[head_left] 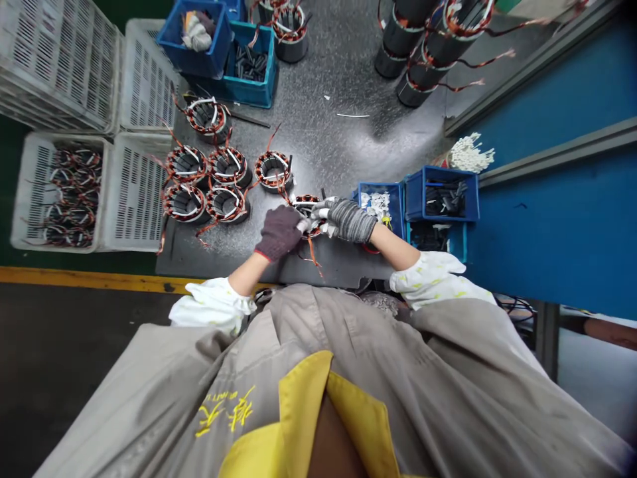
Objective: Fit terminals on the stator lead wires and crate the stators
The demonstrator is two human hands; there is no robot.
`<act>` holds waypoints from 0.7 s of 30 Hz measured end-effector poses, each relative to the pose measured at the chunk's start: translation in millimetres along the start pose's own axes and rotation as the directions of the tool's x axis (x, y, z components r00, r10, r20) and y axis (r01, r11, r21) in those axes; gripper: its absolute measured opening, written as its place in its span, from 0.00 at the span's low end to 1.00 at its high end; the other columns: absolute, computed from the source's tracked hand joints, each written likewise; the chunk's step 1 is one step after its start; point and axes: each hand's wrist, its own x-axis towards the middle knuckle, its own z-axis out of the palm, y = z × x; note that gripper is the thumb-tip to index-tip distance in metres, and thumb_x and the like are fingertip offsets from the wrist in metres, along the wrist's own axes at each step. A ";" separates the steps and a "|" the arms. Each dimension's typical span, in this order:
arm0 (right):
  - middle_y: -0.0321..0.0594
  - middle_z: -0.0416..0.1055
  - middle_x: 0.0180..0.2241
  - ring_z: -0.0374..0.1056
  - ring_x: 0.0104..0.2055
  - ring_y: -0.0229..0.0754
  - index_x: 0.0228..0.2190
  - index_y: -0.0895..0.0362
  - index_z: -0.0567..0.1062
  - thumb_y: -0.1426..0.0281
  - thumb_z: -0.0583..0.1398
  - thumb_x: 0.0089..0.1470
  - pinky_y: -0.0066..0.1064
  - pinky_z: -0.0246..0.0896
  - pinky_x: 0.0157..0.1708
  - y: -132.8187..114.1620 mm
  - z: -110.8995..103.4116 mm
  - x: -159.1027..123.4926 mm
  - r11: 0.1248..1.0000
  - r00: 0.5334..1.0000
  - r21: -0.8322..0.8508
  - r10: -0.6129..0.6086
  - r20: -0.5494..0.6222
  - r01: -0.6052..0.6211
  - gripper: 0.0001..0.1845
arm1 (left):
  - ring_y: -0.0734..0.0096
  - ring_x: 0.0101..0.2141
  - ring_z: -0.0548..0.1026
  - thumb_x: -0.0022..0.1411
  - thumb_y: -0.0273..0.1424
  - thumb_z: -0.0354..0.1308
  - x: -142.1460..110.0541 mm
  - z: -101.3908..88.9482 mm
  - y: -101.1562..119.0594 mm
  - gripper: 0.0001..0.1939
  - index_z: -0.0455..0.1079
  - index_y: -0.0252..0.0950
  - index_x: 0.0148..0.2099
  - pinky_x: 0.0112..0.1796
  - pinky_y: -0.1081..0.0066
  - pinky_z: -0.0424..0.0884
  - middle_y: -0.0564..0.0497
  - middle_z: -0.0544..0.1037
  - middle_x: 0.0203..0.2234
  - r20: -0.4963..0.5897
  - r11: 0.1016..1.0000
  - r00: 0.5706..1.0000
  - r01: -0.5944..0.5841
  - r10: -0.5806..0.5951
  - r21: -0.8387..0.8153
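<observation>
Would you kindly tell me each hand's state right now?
Left hand: curled at the wire-wound core; grip cannot be told.
Right hand: at the same core; grip also unclear.

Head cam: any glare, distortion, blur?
Head view: pale glare on the grey table; wide-angle stretch, the yellow collar looming large; dark floor at lower left; detail between the left hand and right hand too small to judge sharpness.

Two gloved hands (346,218), seven wound cores (307,199) close by, three bins (415,199) at right
</observation>
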 end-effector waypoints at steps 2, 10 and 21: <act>0.59 0.75 0.65 0.70 0.64 0.65 0.58 0.62 0.84 0.64 0.66 0.64 0.53 0.65 0.65 -5.6 -2.3 7.8 0.994 0.996 -0.108 0.024 0.090 -0.014 0.25 | 0.53 0.48 0.81 0.78 0.41 0.56 5.9 -6.0 -21.0 0.17 0.84 0.37 0.50 0.52 0.58 0.72 0.44 0.86 0.46 -0.138 0.963 0.978 0.123 -0.159 -0.239; 0.54 0.81 0.57 0.73 0.60 0.64 0.49 0.58 0.88 0.62 0.61 0.70 0.57 0.64 0.63 -1.0 9.2 17.4 1.000 0.998 0.028 -0.003 0.063 0.002 0.18 | 0.41 0.53 0.78 0.69 0.49 0.68 -28.6 11.0 8.0 0.18 0.83 0.38 0.43 0.54 0.49 0.69 0.37 0.84 0.45 -0.091 1.000 0.996 0.002 -0.003 -0.016; 0.55 0.79 0.61 0.72 0.63 0.61 0.52 0.60 0.86 0.63 0.63 0.67 0.51 0.63 0.67 10.8 4.0 18.5 0.999 0.989 0.030 -0.047 0.138 0.043 0.19 | 0.38 0.52 0.78 0.66 0.38 0.66 -4.8 25.5 0.1 0.10 0.82 0.36 0.41 0.53 0.48 0.71 0.35 0.83 0.45 -0.087 1.000 0.996 0.030 -0.030 -0.004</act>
